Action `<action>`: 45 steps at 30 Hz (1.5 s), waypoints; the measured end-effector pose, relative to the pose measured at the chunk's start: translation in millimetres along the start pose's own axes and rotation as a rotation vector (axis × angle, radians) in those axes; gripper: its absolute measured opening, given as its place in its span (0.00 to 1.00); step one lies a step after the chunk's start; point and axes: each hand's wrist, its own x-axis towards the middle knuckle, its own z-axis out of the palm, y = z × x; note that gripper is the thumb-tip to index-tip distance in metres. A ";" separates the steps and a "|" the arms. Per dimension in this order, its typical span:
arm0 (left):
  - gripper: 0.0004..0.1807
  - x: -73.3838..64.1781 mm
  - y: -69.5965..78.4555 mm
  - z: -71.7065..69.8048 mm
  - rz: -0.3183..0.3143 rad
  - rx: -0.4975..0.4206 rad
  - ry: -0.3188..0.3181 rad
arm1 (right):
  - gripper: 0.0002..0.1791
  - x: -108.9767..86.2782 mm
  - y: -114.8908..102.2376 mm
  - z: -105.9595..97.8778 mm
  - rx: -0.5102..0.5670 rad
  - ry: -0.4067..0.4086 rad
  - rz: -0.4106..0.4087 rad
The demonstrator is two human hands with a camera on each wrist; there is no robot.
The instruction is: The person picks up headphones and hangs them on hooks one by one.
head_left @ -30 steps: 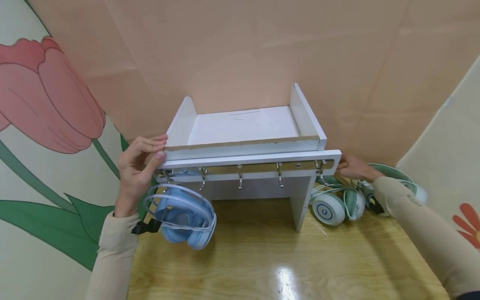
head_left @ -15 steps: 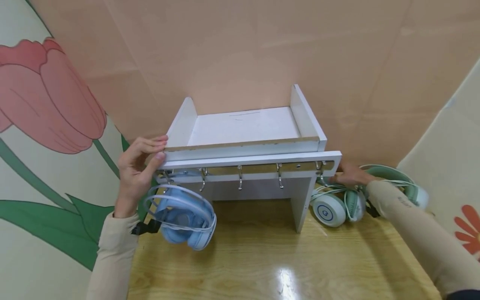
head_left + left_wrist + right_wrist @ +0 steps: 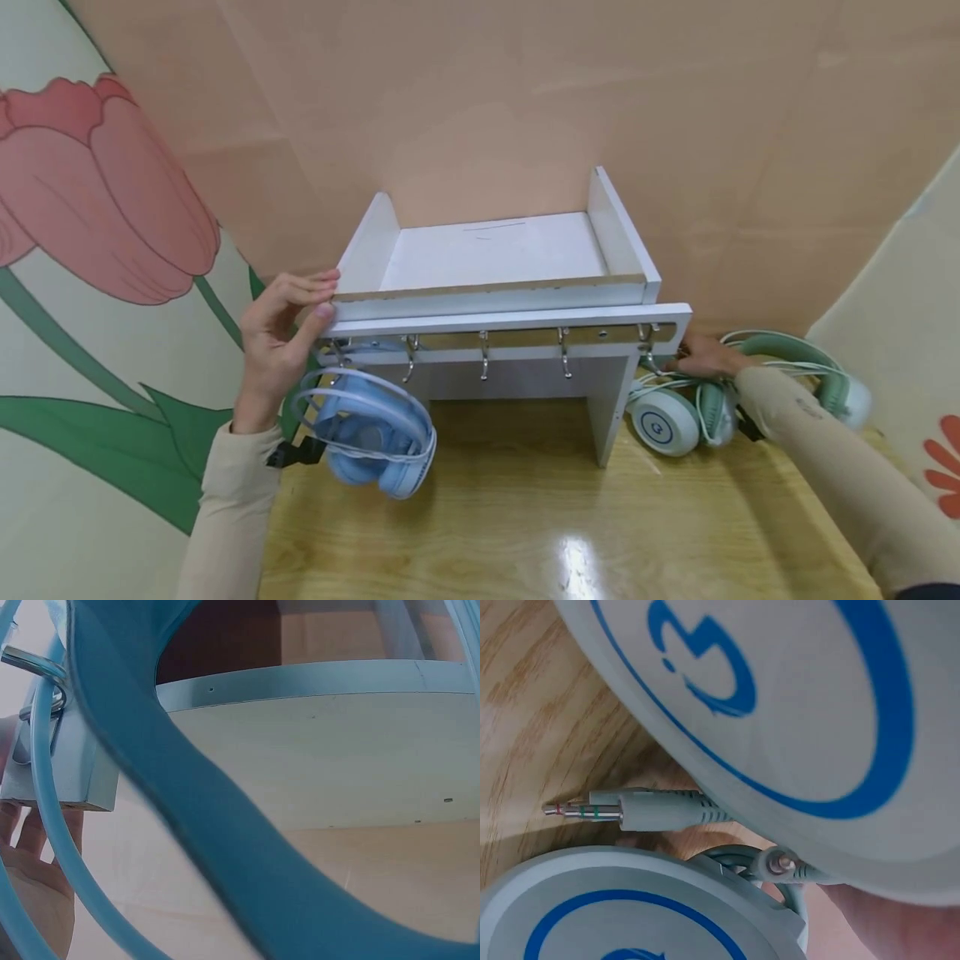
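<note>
My left hand (image 3: 273, 337) pinches the left end of a white shelf rack (image 3: 510, 317), thumb at the front, fingers over the edge. Metal hooks (image 3: 483, 354) line its front rail. From the leftmost hook hang light blue headphones (image 3: 371, 433); their band crosses the left wrist view. My right hand (image 3: 705, 357) is just past the rack's right end, at mint-green and white headphones (image 3: 663, 421) on the table; I cannot tell whether it grips them. In the right wrist view an ear cup (image 3: 780, 697) and an audio plug (image 3: 660, 811) show close up.
A second pair of green headphones (image 3: 836, 383) lies at the right, beside my right forearm. The rack stands on a wooden table (image 3: 465, 533) against a brown-covered wall (image 3: 487, 100). Side walls with painted flowers (image 3: 135, 200) flank it.
My right hand has moved slightly down and inward onto the green headphones behind the rack's right end. My left hand stays on the rack, and the blue headphones hang as before.
</note>
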 end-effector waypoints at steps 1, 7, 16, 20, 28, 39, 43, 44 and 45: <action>0.07 -0.3 0.2 0.1 0.002 -0.002 0.003 | 0.26 0.2 0.9 0.8 0.004 0.005 -0.001; 0.07 -2.1 0.0 0.1 0.010 -0.012 0.009 | 0.26 -1.4 4.0 0.9 -0.026 0.035 0.017; 0.08 -3.8 -1.0 -0.9 0.019 -0.023 0.027 | 0.25 -3.3 3.2 -8.7 -0.051 0.026 0.001; 0.08 -3.5 -1.7 -0.4 0.015 -0.024 0.028 | 0.25 -5.3 5.8 -11.9 -0.033 0.042 -0.011; 0.09 -4.1 -1.4 0.2 0.016 -0.028 0.028 | 0.25 -4.8 11.4 -12.0 -0.025 0.079 -0.036; 0.09 -3.4 -0.7 1.1 0.010 -0.033 0.042 | 0.30 -11.1 0.4 -20.6 -0.065 0.054 -0.005; 0.09 -3.9 -1.3 0.2 0.017 -0.036 0.049 | 0.33 -12.6 -3.4 -25.5 -0.078 0.041 0.017; 0.09 -4.0 -1.2 0.0 0.017 -0.034 0.048 | 0.33 -12.4 -4.4 -25.9 -0.078 0.039 0.019; 0.09 -4.1 -1.2 -0.2 0.017 -0.035 0.046 | 0.34 -11.9 -4.9 -26.0 -0.082 0.040 0.019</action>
